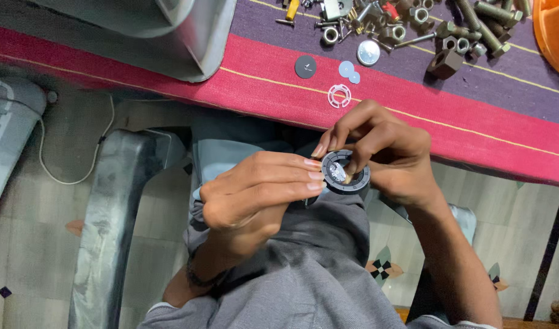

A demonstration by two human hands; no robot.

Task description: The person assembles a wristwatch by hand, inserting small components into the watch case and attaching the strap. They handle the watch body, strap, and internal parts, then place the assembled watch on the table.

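where the two hands meet above the lap: a dark ring-shaped part (346, 172) is gripped between them, just below the edge of the tabletop (450, 131).
left hand (258, 195): fingers curled and pressed together, fingertips pinching the left rim of the dark ring-shaped part; a dark band sits on the wrist.
right hand (383, 152): fingers bent over the part from above, thumb and forefinger pinching its upper and right rim; one fingertip rests on the shiny centre.
dark ring-shaped part: round, black, with a ribbed outer band and a bright, glinting middle; held clear of the tabletop, over grey clothing.
tabletop: covered by a red and purple striped cloth with thin yellow lines.
small loose pieces: a white plastic ring (339, 95), a dark disc (305, 66), two pale blue discs (349, 71) and a silver disc (369, 52) lie on the cloth, near but apart from the hands.
hardware pile (450, 30): nuts, bolts and washers spread along the far edge.
orange container (555, 30): at the far right corner.
floor (48, 244): pale tiles, with a white cable (66, 173) trailing at left.
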